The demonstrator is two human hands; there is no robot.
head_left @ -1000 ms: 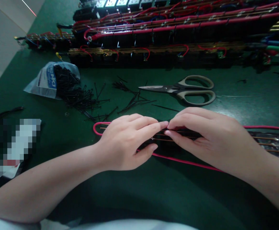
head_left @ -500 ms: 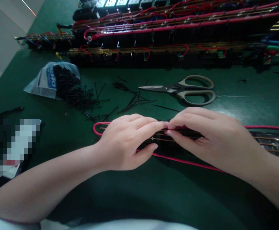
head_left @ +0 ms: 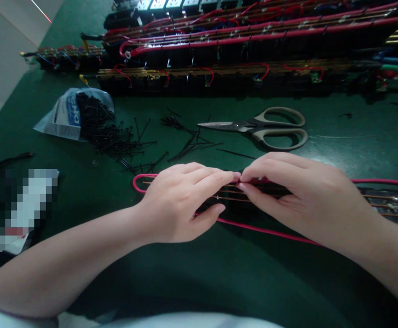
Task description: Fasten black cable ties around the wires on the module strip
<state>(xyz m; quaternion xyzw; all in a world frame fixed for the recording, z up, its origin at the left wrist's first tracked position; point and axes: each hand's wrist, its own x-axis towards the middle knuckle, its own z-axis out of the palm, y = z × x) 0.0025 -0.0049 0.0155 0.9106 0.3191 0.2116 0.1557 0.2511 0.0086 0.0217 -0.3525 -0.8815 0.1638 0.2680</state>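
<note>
At the red cable (head_left: pixel 383 182), right fingers (head_left: pixel 265 167) pinched

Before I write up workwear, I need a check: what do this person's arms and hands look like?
The left hand and right hand are ungloved. Both forearms are bare. Pale, whitish cloth shows by the left elbow; whether it is a sleeve is unclear.

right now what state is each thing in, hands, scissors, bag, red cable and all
Right hand: thumb and index fingertips pinched together
Left hand: over the wired strip, thumb apart from index finger
Scissors: blades closed, lying flat
Plastic bag: open, black ties spilling out
Red cable: looped at its left end
</note>
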